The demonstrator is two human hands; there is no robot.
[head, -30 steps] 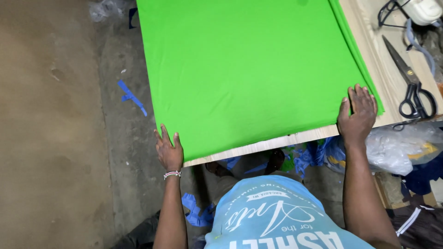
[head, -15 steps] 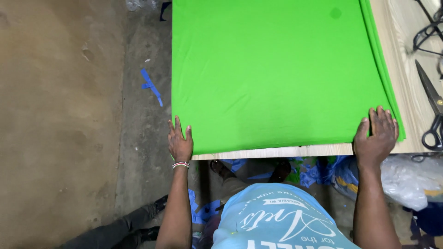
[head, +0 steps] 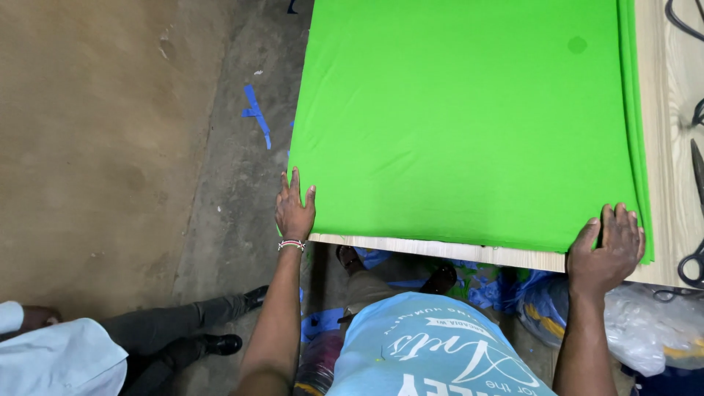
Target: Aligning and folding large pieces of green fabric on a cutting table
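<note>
One sheet of green cloth lies flat on a pale wooden table, its near edge just short of the table's front. The left hand rests open and flat at the cloth's near left corner; the right hand presses open on the near right corner, gripping nothing. Since a second ago both hands sit further apart and the cloth lies squarer, so smoothing appears nearly done. Scissors lie right; a seated person's dark legs are left.

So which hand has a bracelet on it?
The left hand, at the near left corner of the green cloth. A beaded bracelet circles its wrist. The right hand, at the near right corner, has a bare wrist.
</note>
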